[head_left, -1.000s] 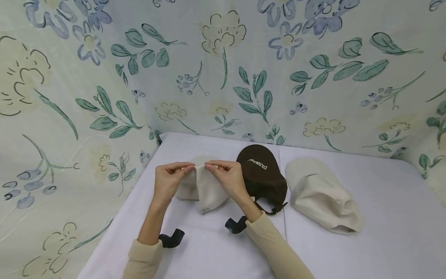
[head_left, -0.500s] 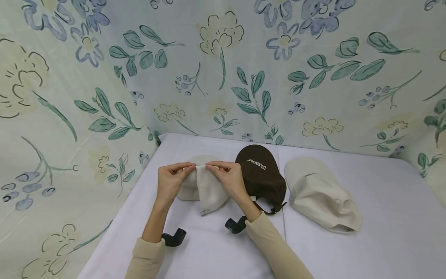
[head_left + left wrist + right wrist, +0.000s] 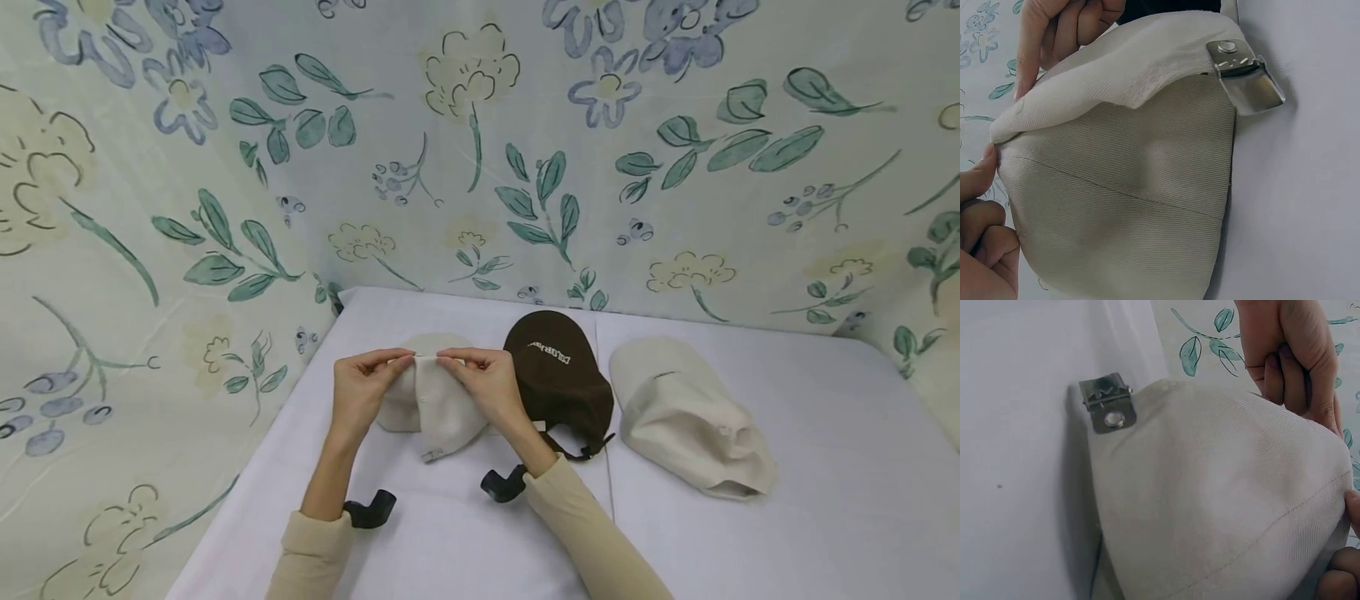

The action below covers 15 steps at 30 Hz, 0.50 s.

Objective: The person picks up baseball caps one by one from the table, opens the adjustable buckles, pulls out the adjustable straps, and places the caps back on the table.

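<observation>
Left of the scene's middle, a cream cap (image 3: 450,417) is held up by its far edge between two hands. The left hand (image 3: 360,393) pinches that edge between thumb and fingertip, and the right hand (image 3: 491,387) pinches it just beside, so the fingertips of the two are near each other with a short stretch of cloth between. Their remaining fingers are curled in, as both wrist views show. A metal buckle (image 3: 1249,81) with a round stud sits at the cap's near end, and a stitched seam runs across the cloth. Whether the cap's near end touches the white surface (image 3: 840,417) below, I cannot tell.

Just right of the right hand lies a brown cap (image 3: 558,358) with white lettering, its thin strap (image 3: 573,454) at the near end. Farther right rests an off-white cap (image 3: 693,421), its rounded brim on the far left and its creased crown toward the near right. Beige sleeves (image 3: 600,533) cover the forearms, and a black angled piece (image 3: 371,509) shows beside each cuff. Beyond the surface's far edge hangs a pale cloth (image 3: 480,167) printed with blue and yellow flowers and green leaves.
</observation>
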Motion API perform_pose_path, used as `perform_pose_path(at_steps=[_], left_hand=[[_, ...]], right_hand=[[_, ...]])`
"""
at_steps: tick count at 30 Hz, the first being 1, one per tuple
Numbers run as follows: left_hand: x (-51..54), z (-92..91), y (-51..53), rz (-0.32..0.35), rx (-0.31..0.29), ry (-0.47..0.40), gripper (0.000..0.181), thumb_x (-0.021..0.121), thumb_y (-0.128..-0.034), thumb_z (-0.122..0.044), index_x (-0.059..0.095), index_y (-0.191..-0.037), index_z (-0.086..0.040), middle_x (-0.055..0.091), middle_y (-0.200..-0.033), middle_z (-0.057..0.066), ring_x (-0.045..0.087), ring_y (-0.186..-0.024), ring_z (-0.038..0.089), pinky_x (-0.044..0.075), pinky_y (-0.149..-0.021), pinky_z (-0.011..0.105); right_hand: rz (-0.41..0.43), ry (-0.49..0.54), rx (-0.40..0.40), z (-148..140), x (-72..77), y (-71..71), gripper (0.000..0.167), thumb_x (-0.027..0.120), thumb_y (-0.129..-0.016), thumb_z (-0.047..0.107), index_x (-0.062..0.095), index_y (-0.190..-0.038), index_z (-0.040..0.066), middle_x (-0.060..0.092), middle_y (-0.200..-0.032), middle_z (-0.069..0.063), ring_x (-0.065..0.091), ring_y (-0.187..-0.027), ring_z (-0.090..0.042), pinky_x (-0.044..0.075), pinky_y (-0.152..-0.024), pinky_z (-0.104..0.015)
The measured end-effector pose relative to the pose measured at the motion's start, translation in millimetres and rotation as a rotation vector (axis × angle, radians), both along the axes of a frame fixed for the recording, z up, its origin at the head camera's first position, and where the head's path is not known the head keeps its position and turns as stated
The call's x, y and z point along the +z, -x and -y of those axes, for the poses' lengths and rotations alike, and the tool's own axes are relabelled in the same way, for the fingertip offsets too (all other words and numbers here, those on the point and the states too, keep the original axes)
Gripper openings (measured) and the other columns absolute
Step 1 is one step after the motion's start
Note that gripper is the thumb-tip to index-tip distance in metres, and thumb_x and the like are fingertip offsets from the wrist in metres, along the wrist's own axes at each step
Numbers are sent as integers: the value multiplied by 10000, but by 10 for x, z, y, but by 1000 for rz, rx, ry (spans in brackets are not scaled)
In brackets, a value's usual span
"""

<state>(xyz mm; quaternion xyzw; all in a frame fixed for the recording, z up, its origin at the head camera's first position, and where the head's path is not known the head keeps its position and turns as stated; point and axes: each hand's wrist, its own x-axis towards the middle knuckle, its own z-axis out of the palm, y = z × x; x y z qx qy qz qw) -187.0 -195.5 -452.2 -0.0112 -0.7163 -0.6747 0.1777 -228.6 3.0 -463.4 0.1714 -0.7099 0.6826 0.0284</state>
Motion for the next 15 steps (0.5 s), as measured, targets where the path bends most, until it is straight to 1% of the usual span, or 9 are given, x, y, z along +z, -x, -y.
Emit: perform_pose_path(at_steps=[2, 4, 5, 8, 10, 12, 13, 14, 15], left_hand=[[17, 14, -14, 13, -16, 17, 191, 832, -886, -131, 811, -986, 31, 781, -817, -53, 396, -567, 38, 320, -522, 198], [43, 34, -35, 28, -40, 31, 198, 832, -887, -140, 813, -989, 29, 774, -785, -33, 400, -568, 38, 326, -527, 194], [59, 41, -45, 36, -55, 35, 201, 831, -889, -145, 813, -991, 27, 781, -796, -29, 409, -576, 39, 339, -535, 191], [100, 55, -74, 50, -97, 42, 202, 824, -897, -153, 814, -994, 24, 791, -809, -10, 474, -620, 39, 407, -581, 174], [122, 55, -90, 49, -121, 48, 202, 815, -903, -151, 813, -1001, 25, 805, -850, 7, 498, -639, 44, 441, -604, 174], [143, 46, -102, 44, -140, 62, 204, 804, -914, -151, 810, -1012, 27, 811, -884, 41, 562, -682, 47, 496, -649, 177], [156, 38, -107, 39, -147, 69, 201, 802, -915, -148, 810, -1014, 27, 811, -893, 63, 568, -683, 50, 496, -646, 177], [170, 27, -111, 34, -154, 75, 199, 798, -919, -145, 809, -1019, 27, 812, -907, 75, 610, -709, 50, 519, -667, 178], [186, 14, -114, 30, -159, 82, 194, 795, -922, -142, 809, -1021, 24, 812, -913, 76, 625, -721, 51, 524, -671, 177]], right_hand=[[2, -4, 4, -33, 8, -11, 143, 837, -889, 229, 849, -997, 136, 407, -554, 41, 341, -530, -50, 257, -478, -199], [4, -5, 13, -81, 21, -26, 160, 840, -887, 246, 848, -1009, 144, 404, -553, 36, 331, -517, -50, 256, -472, -200], [3, -5, 18, -110, 30, -35, 166, 841, -887, 252, 847, -1016, 147, 397, -552, 33, 320, -510, -52, 254, -470, -202], [3, -5, 21, -201, 58, -59, 179, 843, -885, 255, 845, -1026, 147, 374, -549, 35, 286, -503, -52, 246, -470, -204], [4, 0, 26, -265, 82, -82, 193, 843, -884, 241, 840, -1041, 128, 356, -540, 35, 259, -496, -57, 239, -465, -213], [6, 4, 30, -327, 102, -111, 209, 843, -883, 233, 835, -1051, 108, 343, -528, 39, 238, -489, -62, 229, -456, -222], [6, 6, 34, -356, 113, -128, 214, 842, -884, 228, 833, -1056, 101, 341, -521, 38, 235, -484, -64, 225, -450, -227], [5, 8, 38, -384, 126, -146, 217, 841, -885, 223, 832, -1061, 96, 335, -517, 37, 232, -481, -68, 222, -447, -233], [4, 9, 42, -412, 140, -167, 220, 840, -886, 220, 830, -1066, 93, 332, -514, 36, 232, -479, -71, 220, -443, -238]])
